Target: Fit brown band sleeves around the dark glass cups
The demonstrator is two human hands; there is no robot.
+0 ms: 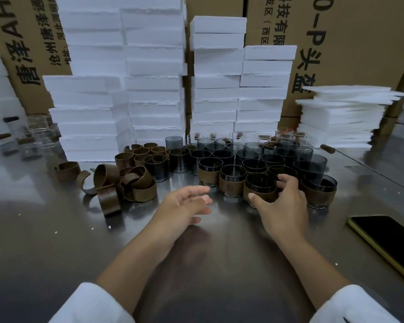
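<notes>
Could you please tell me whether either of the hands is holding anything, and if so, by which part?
The right hand grips a sleeved cup by its brown band, thumb in front, fingers behind. The left hand holds nothing.

I get a single view here: a wide-angle camera on the wearer's head, tilted forward and down, close above the left hand (pixel 184 203) and right hand (pixel 282 206) over the steel table (pixel 56 229), facing white foam stacks (pixel 154 89) and cardboard cartons (pixel 359 54) behind.
</notes>
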